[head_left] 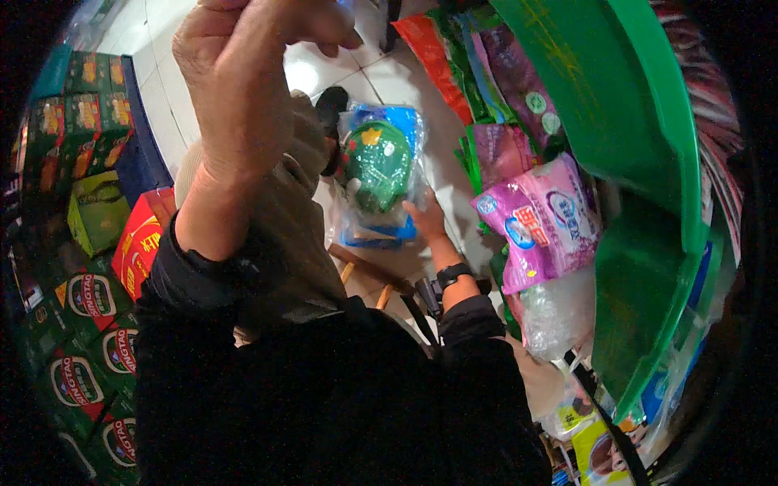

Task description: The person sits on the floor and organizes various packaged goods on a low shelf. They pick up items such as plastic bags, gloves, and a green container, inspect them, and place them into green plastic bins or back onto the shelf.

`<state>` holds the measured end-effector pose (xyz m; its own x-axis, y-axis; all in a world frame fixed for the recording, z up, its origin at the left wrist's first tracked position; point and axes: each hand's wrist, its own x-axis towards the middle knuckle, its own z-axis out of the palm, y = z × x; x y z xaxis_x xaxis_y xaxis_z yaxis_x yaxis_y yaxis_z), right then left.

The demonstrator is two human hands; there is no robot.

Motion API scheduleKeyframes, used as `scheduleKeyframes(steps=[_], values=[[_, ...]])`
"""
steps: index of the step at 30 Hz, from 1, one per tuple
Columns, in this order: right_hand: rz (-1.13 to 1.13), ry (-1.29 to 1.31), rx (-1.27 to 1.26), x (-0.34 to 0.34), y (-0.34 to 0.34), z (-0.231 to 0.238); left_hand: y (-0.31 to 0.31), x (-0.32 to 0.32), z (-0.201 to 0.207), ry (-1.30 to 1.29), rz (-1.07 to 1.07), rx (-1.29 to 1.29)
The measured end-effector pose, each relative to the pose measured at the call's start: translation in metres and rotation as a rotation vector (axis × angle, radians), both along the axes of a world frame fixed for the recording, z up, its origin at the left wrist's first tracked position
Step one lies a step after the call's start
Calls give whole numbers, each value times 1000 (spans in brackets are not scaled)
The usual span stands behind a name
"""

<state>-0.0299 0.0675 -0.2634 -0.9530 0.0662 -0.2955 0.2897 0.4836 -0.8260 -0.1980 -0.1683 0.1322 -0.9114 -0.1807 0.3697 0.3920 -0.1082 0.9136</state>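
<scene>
My left arm is raised close in front of me, with my left hand (pixel 259 40) at the upper edge of the view. Its fingers are partly cut off and smeared, so I cannot make out what they hold, if anything. Lower down, my right hand (pixel 427 220) grips the right edge of a clear plastic-wrapped package (pixel 379 166). Inside the wrap is a rounded green item with a yellow crown-shaped patch, and blue packaging shows behind it. A dark band (pixel 454 275) circles my right wrist.
Green beer cartons (pixel 81 381) and a red box (pixel 139 239) are stacked at left. Purple bags (pixel 543 219) line the right, beside a large green plastic bin (pixel 648 267). Wooden legs (pixel 383 296) show below the package, above white floor tiles (pixel 397 69).
</scene>
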Motion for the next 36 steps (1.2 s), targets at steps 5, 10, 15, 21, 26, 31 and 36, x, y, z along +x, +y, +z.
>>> scheduleKeyframes(steps=[5,10,15,21,26,31,36], values=[[57,147,232,-33,-56,35,-5,2,-4,-48,-7,-109],[-44,-358,120,-42,-76,30,4,7,1,-128,-11,-115],[-164,-310,205,-39,-79,31,3,5,-7,-113,-23,-103],[-235,-614,-461,-51,-46,7,10,1,-3,-119,-44,-118],[-247,-715,-594,-38,-28,43,2,1,-10,-102,-71,-133],[-197,-372,-607,-30,-26,83,1,-2,-14,-38,-98,-174],[184,68,-195,-22,-16,169,-2,-8,-23,-63,-54,-217]])
